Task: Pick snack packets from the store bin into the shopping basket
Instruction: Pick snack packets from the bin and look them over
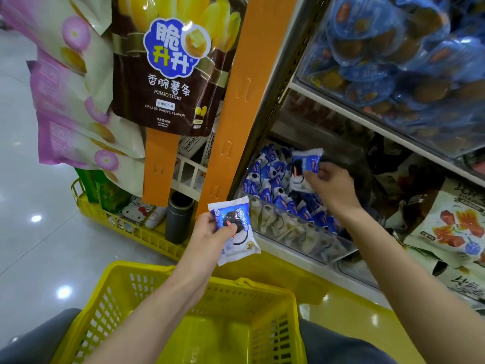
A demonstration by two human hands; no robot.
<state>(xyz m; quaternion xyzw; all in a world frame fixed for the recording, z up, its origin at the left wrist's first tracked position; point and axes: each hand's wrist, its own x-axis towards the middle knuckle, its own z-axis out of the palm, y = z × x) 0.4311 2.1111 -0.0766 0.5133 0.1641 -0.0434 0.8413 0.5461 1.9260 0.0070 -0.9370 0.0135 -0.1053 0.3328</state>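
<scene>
A clear store bin [301, 233] on the low shelf holds several blue and white snack packets [267, 179]. My left hand [210, 232] grips one blue and white packet [235, 229] in front of the bin, above the far rim of the yellow shopping basket [126, 290]. Over the bin, my right hand [330, 185] pinches a second blue and white packet [305, 166], lifted a little above the pile. The basket sits on my lap, and its visible floor shows no packets.
An orange shelf upright [236, 114] stands left of the bin. Hanging potato stick bags [168, 67] and pink bags [68, 106] crowd the upper left. A yellow floor rack [126, 227] holds small goods. Blue tubs [393, 61] fill the shelf above, and brown snack bags [451, 227] lie to the right.
</scene>
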